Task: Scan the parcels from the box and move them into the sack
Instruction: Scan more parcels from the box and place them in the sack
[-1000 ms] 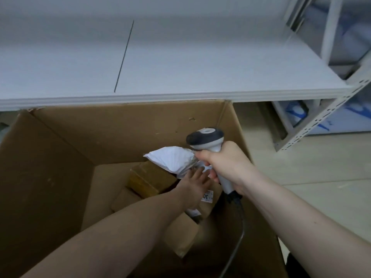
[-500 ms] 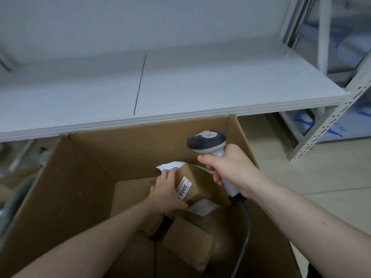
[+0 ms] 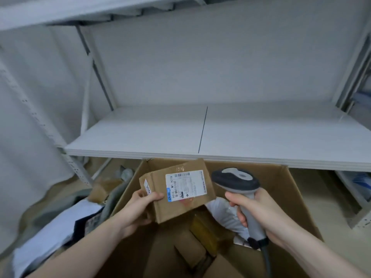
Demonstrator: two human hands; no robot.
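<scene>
My left hand point(image 3: 138, 209) grips a small cardboard parcel point(image 3: 186, 205) by its left edge and holds it above the big open cardboard box point(image 3: 289, 199), white shipping label facing up. My right hand point(image 3: 259, 213) holds a grey handheld scanner point(image 3: 235, 180) by its handle, its head just right of the parcel's label. Inside the box lie more brown parcels point(image 3: 204, 235) and a white soft mailer point(image 3: 224, 213). To the left, on the floor, the sack point(image 3: 46, 199) lies open with parcels and mailers in it.
A white metal shelf point(image 3: 200, 137) juts out just above the box's far edge. Shelf uprights stand at left point(image 3: 40, 125) and right point(image 3: 349, 85). A scanner cable point(image 3: 266, 259) hangs down from the handle. Bare floor lies to the right of the box.
My left hand has lifted the cardboard parcel out of the box and turned its label upward. The scanner stays beside it; my view has tilted up toward the shelf.
</scene>
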